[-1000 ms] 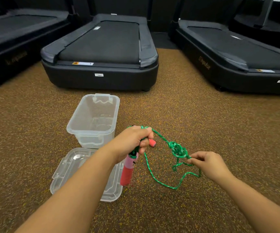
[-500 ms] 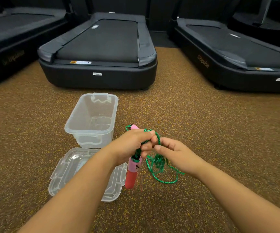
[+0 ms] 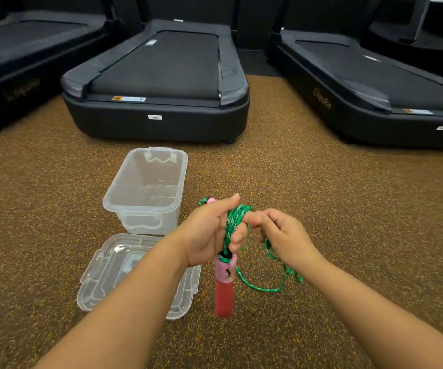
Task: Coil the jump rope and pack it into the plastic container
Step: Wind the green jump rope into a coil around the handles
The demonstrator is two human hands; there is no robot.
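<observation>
1. The left hand (image 3: 209, 233) grips the jump rope's handles; a red and pink handle (image 3: 224, 286) hangs below the fist, and a pink tip shows above it.
2. Green rope (image 3: 235, 222) is wound in several turns over the left hand's fingers.
3. The right hand (image 3: 285, 235) pinches the rope just beside those turns, and a loose loop hangs beneath it above the floor (image 3: 348, 209).
4. The clear container (image 3: 146, 193) stands open on the floor, left of the hands.
5. Its lid (image 3: 108, 278) lies nearer, under the left forearm.
6. Treadmills (image 3: 159, 83) stand behind.
</observation>
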